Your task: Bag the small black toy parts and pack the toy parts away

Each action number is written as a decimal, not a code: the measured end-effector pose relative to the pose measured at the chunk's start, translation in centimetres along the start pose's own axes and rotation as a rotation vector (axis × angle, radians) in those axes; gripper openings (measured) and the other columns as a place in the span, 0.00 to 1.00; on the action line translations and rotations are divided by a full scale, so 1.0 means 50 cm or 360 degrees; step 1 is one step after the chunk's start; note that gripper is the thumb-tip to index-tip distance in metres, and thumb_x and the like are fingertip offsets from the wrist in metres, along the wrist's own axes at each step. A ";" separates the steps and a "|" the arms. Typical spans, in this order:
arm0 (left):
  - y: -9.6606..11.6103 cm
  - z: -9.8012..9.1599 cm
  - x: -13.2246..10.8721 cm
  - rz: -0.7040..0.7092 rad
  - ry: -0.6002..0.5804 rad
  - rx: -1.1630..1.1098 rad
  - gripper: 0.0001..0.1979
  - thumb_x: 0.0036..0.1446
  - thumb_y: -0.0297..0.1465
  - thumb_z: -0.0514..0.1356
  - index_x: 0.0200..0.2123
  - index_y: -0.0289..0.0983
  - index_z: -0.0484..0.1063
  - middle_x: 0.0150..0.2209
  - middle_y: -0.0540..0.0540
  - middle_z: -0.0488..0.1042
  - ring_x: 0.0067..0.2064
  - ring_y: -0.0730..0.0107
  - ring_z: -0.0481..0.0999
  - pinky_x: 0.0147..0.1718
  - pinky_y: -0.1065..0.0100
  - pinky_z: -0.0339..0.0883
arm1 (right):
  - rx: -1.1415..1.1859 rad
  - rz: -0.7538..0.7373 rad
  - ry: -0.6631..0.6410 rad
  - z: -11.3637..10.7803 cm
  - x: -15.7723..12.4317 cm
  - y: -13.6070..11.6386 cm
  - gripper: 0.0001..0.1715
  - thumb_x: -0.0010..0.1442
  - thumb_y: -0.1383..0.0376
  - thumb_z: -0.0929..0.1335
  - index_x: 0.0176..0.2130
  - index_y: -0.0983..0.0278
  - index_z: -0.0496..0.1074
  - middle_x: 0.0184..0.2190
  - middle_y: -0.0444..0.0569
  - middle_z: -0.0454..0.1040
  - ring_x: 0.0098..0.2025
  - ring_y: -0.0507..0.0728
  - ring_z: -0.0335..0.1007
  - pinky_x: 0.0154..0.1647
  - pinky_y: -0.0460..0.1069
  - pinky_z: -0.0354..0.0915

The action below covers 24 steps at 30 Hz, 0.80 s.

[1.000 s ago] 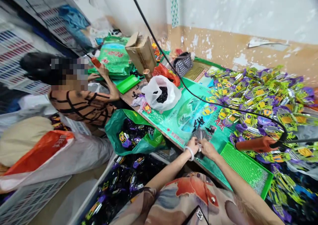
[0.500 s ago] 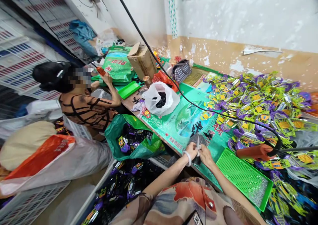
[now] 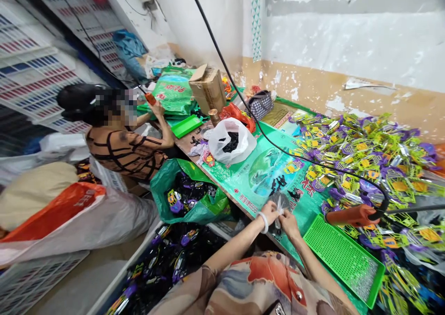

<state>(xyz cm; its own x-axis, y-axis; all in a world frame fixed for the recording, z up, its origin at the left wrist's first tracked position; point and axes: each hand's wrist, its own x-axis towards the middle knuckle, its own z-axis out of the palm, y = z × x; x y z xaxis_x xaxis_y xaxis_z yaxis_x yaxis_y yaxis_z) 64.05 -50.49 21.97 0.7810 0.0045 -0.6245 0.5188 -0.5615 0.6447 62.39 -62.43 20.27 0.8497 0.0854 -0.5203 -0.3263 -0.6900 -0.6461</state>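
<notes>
My left hand (image 3: 269, 213) and my right hand (image 3: 288, 222) are close together near the table's front edge. Both pinch the gathered neck of a small clear plastic bag (image 3: 280, 200), whose dark contents show through the film. Just beyond the bag, loose black plastic pieces (image 3: 278, 183) lie on the green printed sheet (image 3: 248, 185). Right of my right hand stands a green perforated tray (image 3: 333, 241) with small silvery bits, probably screws, at its near end. An orange power screwdriver (image 3: 352, 215) with a black cord rests across the tray's far end.
A large pile of yellow-green and purple toy parts (image 3: 361, 152) covers the table's right side. Further left stand a white bag (image 3: 243, 150) of black pieces and a cardboard box (image 3: 208, 90). A co-worker (image 3: 121, 143) sits at left, holding another orange screwdriver (image 3: 150, 99). A black cable (image 3: 222, 57) crosses overhead.
The view has shifted slightly, so the scene sits a little further right and lower. My hands remain at the bag's neck, with the fingers slightly rearranged.
</notes>
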 end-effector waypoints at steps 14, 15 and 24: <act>0.027 -0.016 -0.028 0.0184 0.0090 0.0295 0.17 0.52 0.23 0.59 0.47 0.39 0.70 0.36 0.45 0.72 0.43 0.59 0.73 0.49 0.61 0.63 | -0.0177 -0.0087 0.0204 0.003 -0.030 -0.021 0.09 0.59 0.68 0.61 0.36 0.63 0.69 0.38 0.56 0.72 0.43 0.61 0.70 0.42 0.52 0.61; 0.028 -0.019 -0.028 0.0190 0.0094 0.0306 0.17 0.52 0.23 0.59 0.47 0.39 0.70 0.36 0.44 0.72 0.44 0.59 0.73 0.49 0.61 0.63 | -0.0167 -0.0071 0.0209 0.004 -0.027 -0.023 0.09 0.59 0.67 0.60 0.36 0.64 0.69 0.37 0.56 0.72 0.41 0.61 0.70 0.40 0.51 0.62; 0.007 -0.018 -0.019 0.0170 -0.0077 0.0294 0.15 0.55 0.24 0.58 0.47 0.34 0.69 0.32 0.47 0.72 0.35 0.68 0.72 0.38 0.69 0.62 | -0.0149 0.0073 0.0205 0.003 -0.030 -0.030 0.12 0.60 0.67 0.59 0.37 0.65 0.70 0.33 0.52 0.73 0.36 0.58 0.70 0.36 0.49 0.63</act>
<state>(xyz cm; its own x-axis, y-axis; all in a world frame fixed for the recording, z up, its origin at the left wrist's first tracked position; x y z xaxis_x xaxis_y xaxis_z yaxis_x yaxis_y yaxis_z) 63.82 -49.94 23.20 0.8080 -0.1004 -0.5806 0.3582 -0.6987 0.6193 61.55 -61.41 21.91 0.8829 -0.0363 -0.4682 -0.3310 -0.7554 -0.5656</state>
